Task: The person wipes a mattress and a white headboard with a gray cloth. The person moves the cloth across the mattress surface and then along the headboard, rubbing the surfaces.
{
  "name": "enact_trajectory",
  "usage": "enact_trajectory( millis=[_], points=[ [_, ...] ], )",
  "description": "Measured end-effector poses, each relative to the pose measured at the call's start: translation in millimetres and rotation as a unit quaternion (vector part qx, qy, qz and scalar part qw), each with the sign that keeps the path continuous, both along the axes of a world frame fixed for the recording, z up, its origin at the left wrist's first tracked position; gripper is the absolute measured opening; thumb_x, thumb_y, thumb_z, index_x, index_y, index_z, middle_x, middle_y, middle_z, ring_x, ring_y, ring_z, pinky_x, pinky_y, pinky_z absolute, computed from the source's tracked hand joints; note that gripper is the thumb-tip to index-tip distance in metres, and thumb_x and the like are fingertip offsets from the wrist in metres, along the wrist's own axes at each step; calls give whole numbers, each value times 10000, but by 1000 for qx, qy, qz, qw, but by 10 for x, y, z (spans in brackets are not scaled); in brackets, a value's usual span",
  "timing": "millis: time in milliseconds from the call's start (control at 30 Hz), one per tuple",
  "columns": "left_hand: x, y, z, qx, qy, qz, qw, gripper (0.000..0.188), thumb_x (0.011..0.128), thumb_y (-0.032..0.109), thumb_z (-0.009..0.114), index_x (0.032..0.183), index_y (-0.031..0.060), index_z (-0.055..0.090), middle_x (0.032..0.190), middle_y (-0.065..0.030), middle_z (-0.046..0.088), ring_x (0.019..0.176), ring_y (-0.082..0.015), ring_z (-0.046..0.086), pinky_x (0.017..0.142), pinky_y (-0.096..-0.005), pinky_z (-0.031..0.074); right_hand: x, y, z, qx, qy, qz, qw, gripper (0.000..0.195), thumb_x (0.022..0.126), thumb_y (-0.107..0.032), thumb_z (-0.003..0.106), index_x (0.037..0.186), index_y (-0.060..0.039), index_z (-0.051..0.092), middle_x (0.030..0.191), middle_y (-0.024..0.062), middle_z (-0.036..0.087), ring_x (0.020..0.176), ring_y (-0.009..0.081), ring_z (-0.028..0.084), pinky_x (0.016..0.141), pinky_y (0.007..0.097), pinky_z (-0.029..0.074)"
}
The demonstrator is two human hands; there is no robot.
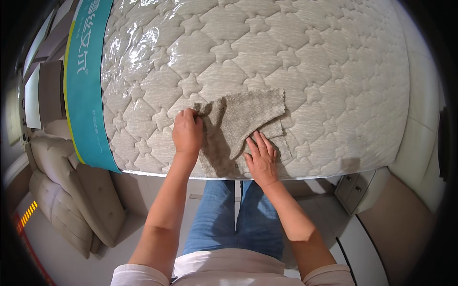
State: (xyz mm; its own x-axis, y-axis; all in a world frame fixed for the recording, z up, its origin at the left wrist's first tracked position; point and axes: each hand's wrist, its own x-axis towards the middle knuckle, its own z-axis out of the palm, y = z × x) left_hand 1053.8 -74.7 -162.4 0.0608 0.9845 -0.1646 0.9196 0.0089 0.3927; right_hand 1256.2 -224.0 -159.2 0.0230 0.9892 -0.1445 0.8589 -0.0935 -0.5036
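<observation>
A grey-brown fuzzy cloth (250, 111) with scalloped edges lies partly folded on a quilted mattress (229, 50), near its front edge. My left hand (188, 130) pinches the cloth's left corner, which is bunched up at the fingertips. Over the cloth's right part rests my right hand (262, 155), fingers spread a little along the upper layer's folded edge. Lower layers of the cloth show to the right of those fingers. Whether the right fingertips grip the fabric or only touch it is hard to tell.
Clear plastic film glares on the mattress's upper left, beside a teal printed band (86, 89). At lower left stands a beige upholstered chair (68, 200). A nightstand with drawers (357, 189) sits at right, near a pale padded headboard (418, 118).
</observation>
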Motion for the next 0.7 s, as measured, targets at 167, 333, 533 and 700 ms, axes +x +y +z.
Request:
enact_trajectory(
  millis=[167,333,533,700],
  points=[
    [-51,49,67,8,23,-9,1000,156,823,148,646,936,71,573,954,-121,592,875,-345,604,683,-457,503,68,80,-26,24,-4,-13,1000,506,831,-196,714,1308,-136,553,1472,47,431,1248,259,457,1004,423,402],
    [-179,100,2,51,29,86,995,155,835,179,637,934,76,577,965,-104,600,874,-322,606,677,-443,497,127,234,-64,40,-2,-49,998,488,827,-156,710,1292,-117,570,1465,66,442,1106,277,526,953,417,444],
    [-366,-61,18,96,-22,198,975,222,870,132,681,993,19,534,984,-152,549,829,-302,566,742,-403,467,181,424,-24,71,16,-57,996,475,827,-124,707,1286,-124,587,1461,99,439,1025,283,559,909,404,470],
    [-313,-434,33,43,-78,101,991,316,851,93,706,1120,15,558,1022,-148,517,867,-273,548,764,-376,471,201,606,-45,92,-11,-99,991,463,852,-168,705,1298,-137,587,1376,116,482,981,271,579,870,399,488]
  ],
)
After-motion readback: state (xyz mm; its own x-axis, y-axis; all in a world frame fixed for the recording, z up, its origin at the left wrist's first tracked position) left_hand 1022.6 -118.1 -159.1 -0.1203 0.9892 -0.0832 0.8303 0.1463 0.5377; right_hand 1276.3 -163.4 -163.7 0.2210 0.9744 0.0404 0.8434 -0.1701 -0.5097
